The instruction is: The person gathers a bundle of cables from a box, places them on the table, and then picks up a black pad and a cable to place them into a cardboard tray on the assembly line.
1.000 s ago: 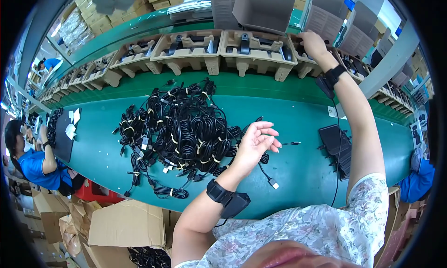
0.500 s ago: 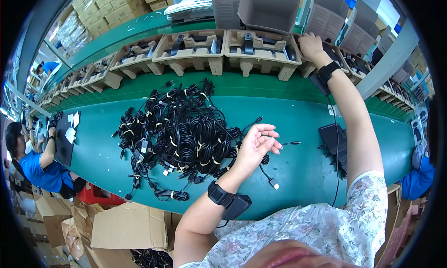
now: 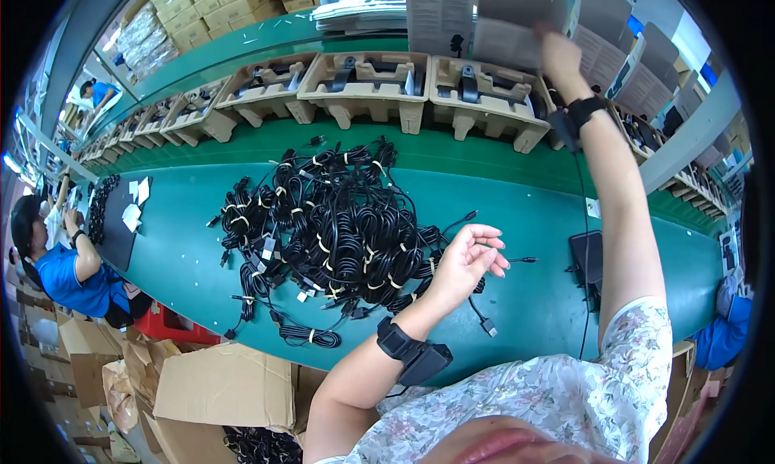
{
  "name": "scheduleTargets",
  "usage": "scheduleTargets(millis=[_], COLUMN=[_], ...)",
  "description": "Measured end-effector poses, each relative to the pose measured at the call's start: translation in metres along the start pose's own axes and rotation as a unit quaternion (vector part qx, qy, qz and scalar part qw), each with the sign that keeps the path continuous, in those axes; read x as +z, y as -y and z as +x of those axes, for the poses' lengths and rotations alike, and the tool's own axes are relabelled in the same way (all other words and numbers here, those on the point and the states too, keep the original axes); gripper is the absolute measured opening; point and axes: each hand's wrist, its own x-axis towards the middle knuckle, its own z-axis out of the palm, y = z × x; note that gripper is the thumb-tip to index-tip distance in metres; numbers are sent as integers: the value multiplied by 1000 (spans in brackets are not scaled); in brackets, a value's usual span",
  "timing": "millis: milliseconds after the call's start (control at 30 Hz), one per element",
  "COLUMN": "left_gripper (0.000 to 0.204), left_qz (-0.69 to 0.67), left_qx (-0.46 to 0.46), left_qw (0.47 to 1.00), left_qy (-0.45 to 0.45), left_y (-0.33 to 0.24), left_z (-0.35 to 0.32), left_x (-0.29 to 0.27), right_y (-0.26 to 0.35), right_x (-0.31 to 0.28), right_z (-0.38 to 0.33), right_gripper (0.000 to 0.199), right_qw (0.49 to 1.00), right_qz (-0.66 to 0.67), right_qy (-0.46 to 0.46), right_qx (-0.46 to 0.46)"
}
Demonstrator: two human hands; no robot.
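My left hand (image 3: 468,262) hovers palm-in just right of a large heap of black cables (image 3: 347,230), its fingers loosely curled and apart, with nothing seen in them. Cable ends with plugs stick out beside and behind it. My right hand (image 3: 561,56) is stretched out to the far right, at the edge of an upright grey box lid (image 3: 517,36). Its fingers are smeared by motion, so whether they grip the lid cannot be told. Below the lid stands a brown moulded pulp tray (image 3: 488,117) holding black parts.
More pulp trays (image 3: 363,97) line the raised shelf. Black flat devices (image 3: 587,258) lie under my right forearm. A metal post (image 3: 686,133) slants at right. An open carton (image 3: 226,387) with cables stands below the table (image 3: 194,278). A co-worker (image 3: 69,262) works at left.
My right hand has risen from the tray to the grey lid's edge. My left hand keeps its pose near the heap. The whole view has shifted slightly, moving the scene to the right.
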Motion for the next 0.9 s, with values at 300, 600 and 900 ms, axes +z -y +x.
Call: scheduleTargets(millis=[300, 600, 900], left_gripper=[25, 23, 23], left_qz=[-3, 25, 53], left_qx=[-12, -2, -4], left_qw=[1000, 1000, 999], left_qy=[3, -7, -11], left_y=[4, -1, 0], left_z=[0, 4, 4], left_x=[1, 2, 0], right_y=[-28, -19, -86], right_x=[16, -117, -163], right_z=[9, -92, -249], right_gripper=[30, 35, 77], right_qw=[998, 962, 824], right_qz=[11, 48, 38], right_qy=[-13, 241, 552], right_qx=[57, -121, -121])
